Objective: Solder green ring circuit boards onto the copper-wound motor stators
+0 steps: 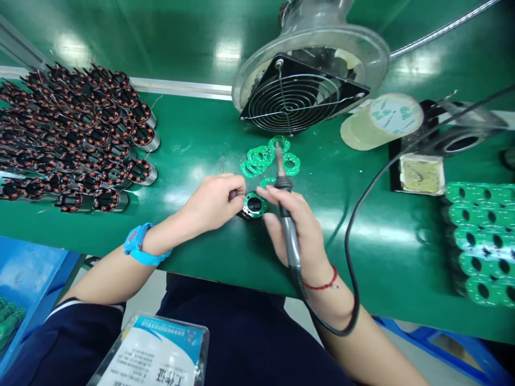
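Note:
A motor stator (245, 215) stands on the bench between my hands, capped by a green ring-shaped circuit board (260, 211). At its left edge my left hand (217, 199) is closed, thumb and index finger pinched together. Whatever is between those fingertips is too small to make out. My right hand (309, 228) holds a soldering iron (286, 214), its tip pointing away from me over loose boards. The right fingertips are close to the stator's right side. Several loose green ring boards (261, 157) lie just beyond, some overlapping.
Rows of copper-wound stators (139, 170) fill the left side. A fume extractor fan (289, 107) hangs at the back. To the right are a tape-like roll (362, 128), a soldering stand with a sponge (421, 176) and stacked board-topped stators (483, 236). The iron's cable (349, 241) loops over my right forearm.

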